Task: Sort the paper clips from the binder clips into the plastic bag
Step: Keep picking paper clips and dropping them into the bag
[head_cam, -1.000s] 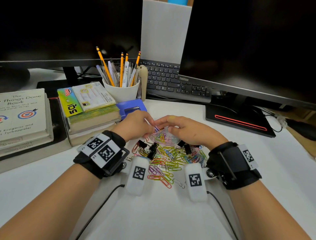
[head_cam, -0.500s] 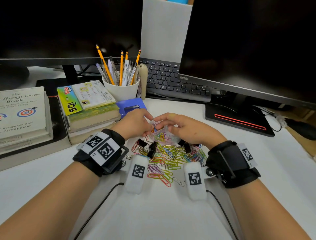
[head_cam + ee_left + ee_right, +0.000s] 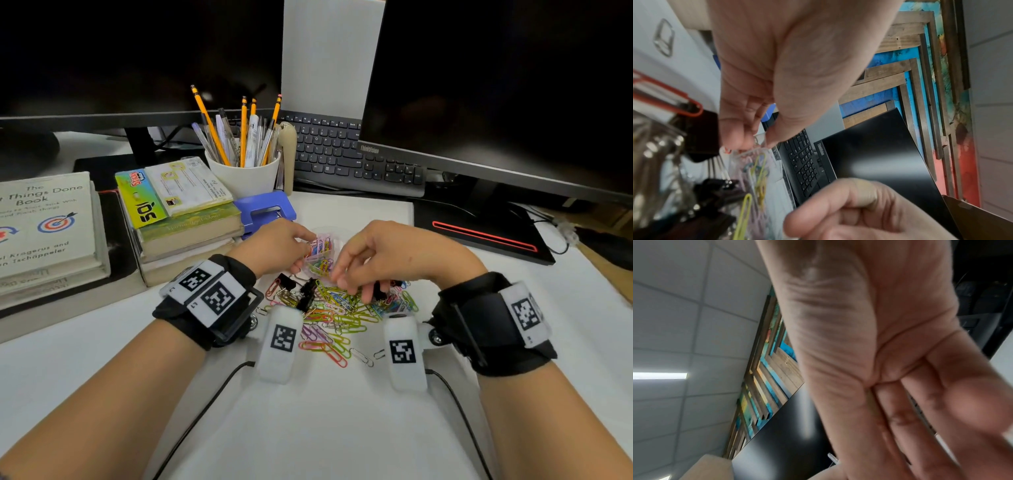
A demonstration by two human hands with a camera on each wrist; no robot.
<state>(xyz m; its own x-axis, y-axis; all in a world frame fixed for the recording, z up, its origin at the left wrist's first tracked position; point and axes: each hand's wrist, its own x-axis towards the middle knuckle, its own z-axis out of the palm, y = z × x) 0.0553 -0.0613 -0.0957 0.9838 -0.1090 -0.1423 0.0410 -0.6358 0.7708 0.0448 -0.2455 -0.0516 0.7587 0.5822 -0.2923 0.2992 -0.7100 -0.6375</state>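
The left hand (image 3: 274,246) pinches the top edge of the small clear plastic bag (image 3: 320,251) between thumb and fingertips; the left wrist view shows the thumb and a finger closed on the bag's rim, with coloured clips already inside. The bag sits toward the middle of the white surface (image 3: 325,428), just behind the pile and in front of the keyboard (image 3: 346,150).

The right hand (image 3: 394,257) hovers over the pile of paper clips (image 3: 339,315), fingers curled downward with their tips at or just above the clips. The head view does not settle whether anything is pinched, and the right wrist view is blurred, so I cannot tell whether that grip holds a clip.

The paper clips are loose and many-coloured, spread between the two wrists. Black binder clips (image 3: 308,291) lie mixed into the far-left part of the pile, beside the left hand, and another dark one is partly hidden under the right fingers.

Toward the left edge of the surface are stacked books (image 3: 185,219), with a white cup of pencils and pens (image 3: 245,171) behind them and a blue hole punch (image 3: 265,209) just behind the left hand. A monitor stand (image 3: 479,233) sits toward the right rear.
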